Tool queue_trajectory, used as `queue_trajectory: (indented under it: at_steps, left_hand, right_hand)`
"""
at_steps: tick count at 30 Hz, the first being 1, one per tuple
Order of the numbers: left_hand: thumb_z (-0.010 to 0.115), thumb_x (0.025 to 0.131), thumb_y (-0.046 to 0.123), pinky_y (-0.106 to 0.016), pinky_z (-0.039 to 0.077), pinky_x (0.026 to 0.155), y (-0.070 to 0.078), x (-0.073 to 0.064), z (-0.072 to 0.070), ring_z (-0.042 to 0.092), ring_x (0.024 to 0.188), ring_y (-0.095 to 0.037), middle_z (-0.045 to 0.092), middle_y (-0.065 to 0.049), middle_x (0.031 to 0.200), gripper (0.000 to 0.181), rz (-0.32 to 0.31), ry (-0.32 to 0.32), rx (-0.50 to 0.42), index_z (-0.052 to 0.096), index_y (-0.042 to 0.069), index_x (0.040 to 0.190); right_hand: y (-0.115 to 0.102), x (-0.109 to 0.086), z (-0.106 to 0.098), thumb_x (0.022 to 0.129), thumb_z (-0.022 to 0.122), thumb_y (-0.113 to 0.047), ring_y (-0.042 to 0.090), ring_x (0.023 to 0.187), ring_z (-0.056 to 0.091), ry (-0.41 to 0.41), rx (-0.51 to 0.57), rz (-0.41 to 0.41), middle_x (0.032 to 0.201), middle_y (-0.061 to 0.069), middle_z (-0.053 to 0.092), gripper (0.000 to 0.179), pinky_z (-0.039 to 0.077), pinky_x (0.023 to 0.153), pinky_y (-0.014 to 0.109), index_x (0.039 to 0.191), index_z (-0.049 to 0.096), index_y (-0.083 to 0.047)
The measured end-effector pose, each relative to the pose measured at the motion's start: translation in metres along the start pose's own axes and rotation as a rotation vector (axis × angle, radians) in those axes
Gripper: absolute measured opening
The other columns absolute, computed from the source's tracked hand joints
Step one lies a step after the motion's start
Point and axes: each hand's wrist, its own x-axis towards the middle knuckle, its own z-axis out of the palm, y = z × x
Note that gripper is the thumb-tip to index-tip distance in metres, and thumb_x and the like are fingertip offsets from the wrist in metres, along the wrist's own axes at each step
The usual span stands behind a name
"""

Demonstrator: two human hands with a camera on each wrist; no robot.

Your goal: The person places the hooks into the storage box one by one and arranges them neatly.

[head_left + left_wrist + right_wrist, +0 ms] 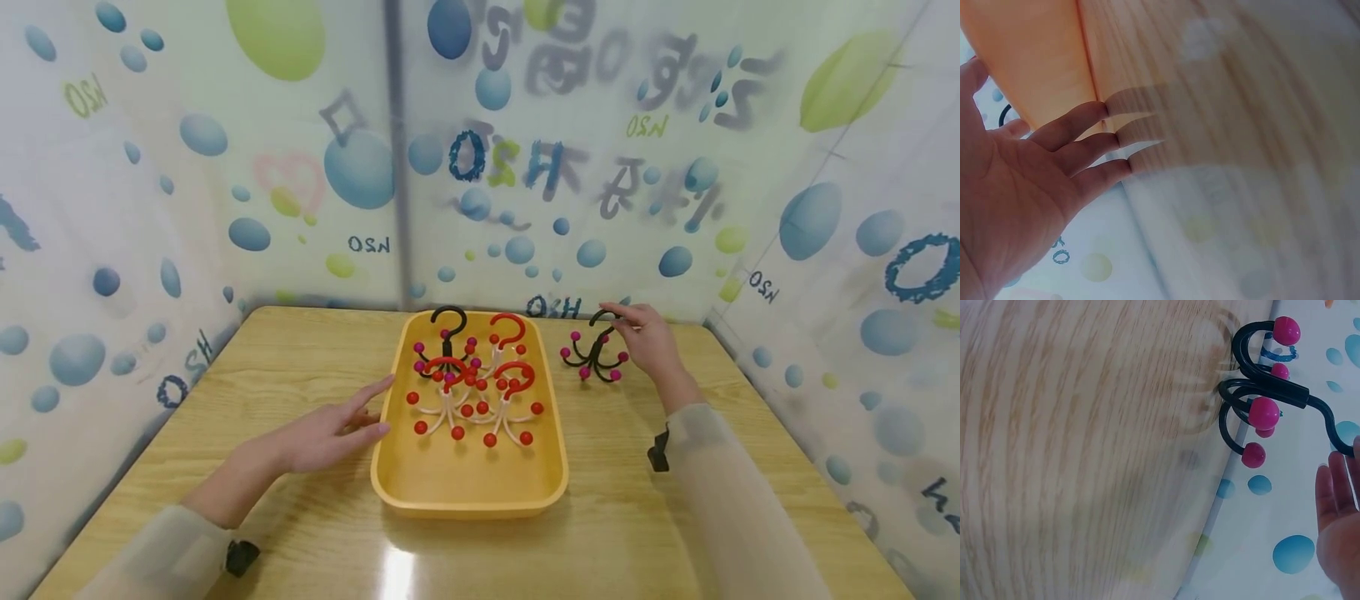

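Observation:
My right hand (651,340) pinches the curved top of a black multi-arm hook (595,355), whose arms end in pink balls. In the right wrist view this black hook (1282,392) shows its several curled arms, with the fingertips at its bent end. My left hand (322,435) has its fingers extended against the left wall of a yellow tray (472,483). The left wrist view shows that hand (1029,181) with fingers straight and spread beside the tray wall (1035,56). Inside the tray stand another black hook (447,343) with pink balls and three white-armed hooks (504,408) with red tops and red balls.
A wood-grain table (300,517) carries the tray near its back edge. Patterned curtains (300,208) with blue and green dots enclose the table at the back and both sides.

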Motion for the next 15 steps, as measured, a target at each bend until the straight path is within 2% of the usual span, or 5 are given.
queue_trajectory:
  at_steps: [6, 11, 15]
  left_hand:
    - [0.050, 0.111, 0.064, -0.075, 0.041, 0.121, -0.0006, 0.0015, -0.0003, 0.060, 0.144, -0.049, 0.065, -0.021, 0.154, 0.080, 0.003, 0.007, 0.004, 0.013, 0.037, 0.178]
    - [0.050, 0.111, 0.064, -0.074, 0.040, 0.122, -0.0018, 0.0011, -0.0006, 0.060, 0.145, -0.049, 0.064, -0.022, 0.156, 0.080, 0.011, 0.007, -0.001, 0.012, 0.038, 0.177]
    - [0.050, 0.112, 0.064, -0.074, 0.040, 0.122, -0.0021, 0.0000, -0.0004, 0.060, 0.145, -0.049, 0.064, -0.022, 0.156, 0.080, 0.016, 0.007, -0.003, 0.012, 0.038, 0.178]
  right_hand:
    - [0.0023, -0.0003, -0.0037, 0.115, 0.058, -0.011, 0.034, 0.104, 0.055, -0.001, -0.010, -0.016, 0.131, 0.025, 0.064, 0.041, 0.042, 0.072, 0.039, 0.155, 0.065, -0.018]
    - [0.0027, -0.0022, -0.0073, 0.115, 0.057, -0.011, 0.030, 0.081, 0.051, -0.031, -0.010, -0.024, 0.137, 0.028, 0.067, 0.042, 0.043, 0.063, 0.034, 0.157, 0.063, -0.018]
    - [0.0030, -0.0042, -0.0091, 0.116, 0.057, -0.013, 0.028, 0.077, 0.054, -0.056, -0.018, -0.012, 0.142, 0.027, 0.067, 0.043, 0.043, 0.056, 0.030, 0.158, 0.062, -0.019]
